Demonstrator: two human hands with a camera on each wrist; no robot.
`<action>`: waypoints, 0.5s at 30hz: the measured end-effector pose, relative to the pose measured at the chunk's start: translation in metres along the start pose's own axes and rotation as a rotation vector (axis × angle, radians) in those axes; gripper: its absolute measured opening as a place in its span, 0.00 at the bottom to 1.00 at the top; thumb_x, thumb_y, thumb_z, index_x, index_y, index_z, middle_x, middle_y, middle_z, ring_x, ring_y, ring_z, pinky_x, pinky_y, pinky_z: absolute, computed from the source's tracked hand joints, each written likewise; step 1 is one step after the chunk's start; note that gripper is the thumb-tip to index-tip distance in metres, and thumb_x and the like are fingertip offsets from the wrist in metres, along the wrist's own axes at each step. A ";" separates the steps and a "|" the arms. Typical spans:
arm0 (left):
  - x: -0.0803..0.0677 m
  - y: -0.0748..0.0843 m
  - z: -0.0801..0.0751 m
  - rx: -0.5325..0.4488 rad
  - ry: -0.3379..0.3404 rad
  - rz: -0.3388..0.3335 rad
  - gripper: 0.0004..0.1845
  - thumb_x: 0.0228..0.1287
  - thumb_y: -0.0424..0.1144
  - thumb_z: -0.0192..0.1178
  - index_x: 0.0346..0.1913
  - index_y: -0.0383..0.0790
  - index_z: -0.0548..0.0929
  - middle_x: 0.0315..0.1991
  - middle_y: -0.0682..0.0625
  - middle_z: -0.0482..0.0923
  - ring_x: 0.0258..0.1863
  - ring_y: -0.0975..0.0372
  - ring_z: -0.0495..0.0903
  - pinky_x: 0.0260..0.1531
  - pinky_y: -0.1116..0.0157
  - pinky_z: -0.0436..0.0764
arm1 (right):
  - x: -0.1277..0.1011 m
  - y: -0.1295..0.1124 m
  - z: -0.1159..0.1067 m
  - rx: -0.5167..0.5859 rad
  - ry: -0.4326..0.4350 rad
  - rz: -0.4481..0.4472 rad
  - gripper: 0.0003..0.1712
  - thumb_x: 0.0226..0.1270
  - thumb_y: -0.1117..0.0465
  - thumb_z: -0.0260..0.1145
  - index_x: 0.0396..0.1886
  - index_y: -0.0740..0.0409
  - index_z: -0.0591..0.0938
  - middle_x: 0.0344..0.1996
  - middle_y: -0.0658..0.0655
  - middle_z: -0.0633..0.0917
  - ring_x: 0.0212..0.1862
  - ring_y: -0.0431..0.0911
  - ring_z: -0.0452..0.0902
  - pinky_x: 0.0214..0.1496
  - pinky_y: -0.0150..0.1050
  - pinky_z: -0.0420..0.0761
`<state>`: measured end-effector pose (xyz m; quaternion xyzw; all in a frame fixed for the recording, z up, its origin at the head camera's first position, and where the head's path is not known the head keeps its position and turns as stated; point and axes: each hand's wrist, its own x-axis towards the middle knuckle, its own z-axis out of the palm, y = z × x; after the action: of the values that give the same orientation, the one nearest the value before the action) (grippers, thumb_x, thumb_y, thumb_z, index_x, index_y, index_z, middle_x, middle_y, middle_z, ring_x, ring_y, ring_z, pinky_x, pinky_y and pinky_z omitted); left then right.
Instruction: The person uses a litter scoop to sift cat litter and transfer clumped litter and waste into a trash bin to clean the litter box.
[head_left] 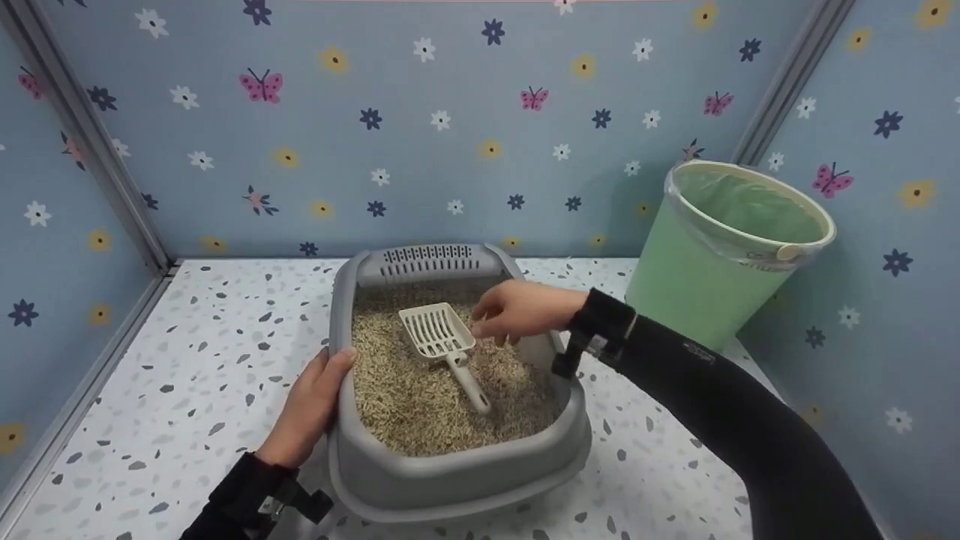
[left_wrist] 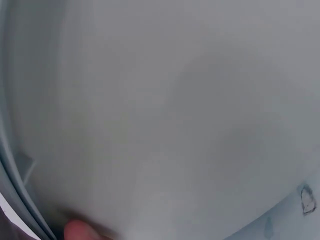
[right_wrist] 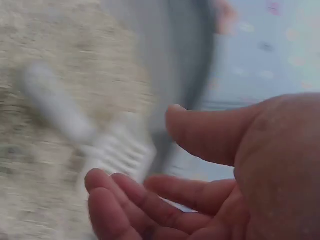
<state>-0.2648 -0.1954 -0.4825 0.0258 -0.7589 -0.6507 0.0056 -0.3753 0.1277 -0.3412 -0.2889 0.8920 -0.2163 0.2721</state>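
Note:
A grey litter box (head_left: 457,484) with a slotted far wall holds tan pellet litter (head_left: 405,405). On the litter lies a cream slotted litter scoop (head_left: 469,384), its handle pointing toward the near right. My left hand (head_left: 311,401) grips the box's left rim, thumb over the top; in the left wrist view a fingertip (left_wrist: 82,230) shows against the grey outer wall. Over the box, my right hand (head_left: 521,311) is beside the scoop head, holding nothing. The right wrist view shows its thumb apart from loosely bent fingers (right_wrist: 110,215), with the scoop blurred behind.
A green waste bin (head_left: 690,277) with a clear liner stands at the back right. The box sits on a speckled white surface (head_left: 225,330). Blue flower-and-butterfly walls (head_left: 450,150) close off the back and both sides.

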 end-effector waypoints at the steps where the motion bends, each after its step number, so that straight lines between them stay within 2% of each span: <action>1: 0.000 0.000 0.000 0.006 0.001 -0.001 0.30 0.88 0.59 0.51 0.73 0.38 0.76 0.49 0.38 0.81 0.48 0.50 0.84 0.51 0.61 0.81 | -0.004 0.002 -0.008 0.042 0.034 -0.010 0.28 0.85 0.51 0.69 0.73 0.64 0.82 0.51 0.59 0.92 0.49 0.52 0.90 0.56 0.50 0.90; 3: 0.000 0.001 -0.002 0.016 0.001 -0.010 0.30 0.88 0.60 0.51 0.73 0.39 0.76 0.48 0.39 0.82 0.47 0.51 0.85 0.50 0.62 0.81 | -0.011 0.008 -0.025 0.126 0.116 -0.018 0.25 0.85 0.52 0.69 0.71 0.62 0.84 0.49 0.58 0.92 0.48 0.51 0.90 0.55 0.48 0.90; 5: -0.001 0.003 -0.004 0.016 -0.009 -0.024 0.30 0.88 0.61 0.51 0.72 0.39 0.76 0.43 0.41 0.82 0.40 0.52 0.85 0.43 0.61 0.83 | -0.015 0.020 -0.038 0.189 0.196 -0.016 0.23 0.85 0.53 0.69 0.69 0.62 0.86 0.49 0.59 0.92 0.48 0.51 0.89 0.51 0.44 0.89; 8: -0.002 0.007 -0.007 0.026 -0.051 -0.074 0.32 0.87 0.65 0.50 0.67 0.37 0.75 0.34 0.45 0.79 0.30 0.54 0.82 0.27 0.59 0.82 | -0.019 0.048 -0.048 0.245 0.303 0.014 0.22 0.86 0.52 0.69 0.66 0.62 0.88 0.49 0.60 0.91 0.47 0.52 0.89 0.46 0.39 0.87; 10: -0.003 0.011 -0.009 0.043 -0.089 -0.110 0.35 0.86 0.67 0.50 0.66 0.36 0.75 0.30 0.46 0.76 0.25 0.55 0.79 0.18 0.59 0.78 | -0.019 0.071 -0.045 0.254 0.352 0.039 0.22 0.87 0.50 0.68 0.64 0.63 0.89 0.48 0.61 0.91 0.47 0.53 0.89 0.44 0.37 0.86; 12: -0.006 0.017 -0.012 0.073 -0.128 -0.149 0.39 0.85 0.71 0.49 0.69 0.35 0.74 0.30 0.47 0.75 0.25 0.55 0.78 0.16 0.59 0.77 | -0.017 0.094 -0.036 0.267 0.377 0.068 0.26 0.87 0.46 0.67 0.65 0.63 0.88 0.49 0.61 0.91 0.49 0.55 0.89 0.44 0.38 0.86; 15: -0.011 0.026 -0.017 0.129 -0.195 -0.179 0.44 0.84 0.72 0.49 0.78 0.36 0.70 0.35 0.43 0.79 0.28 0.53 0.81 0.17 0.58 0.80 | -0.010 0.124 -0.015 0.319 0.361 0.079 0.34 0.88 0.39 0.64 0.70 0.65 0.85 0.54 0.63 0.90 0.55 0.58 0.89 0.50 0.42 0.89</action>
<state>-0.2539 -0.2075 -0.4544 0.0303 -0.7907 -0.5979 -0.1279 -0.4272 0.2298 -0.3933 -0.1637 0.8914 -0.3917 0.1588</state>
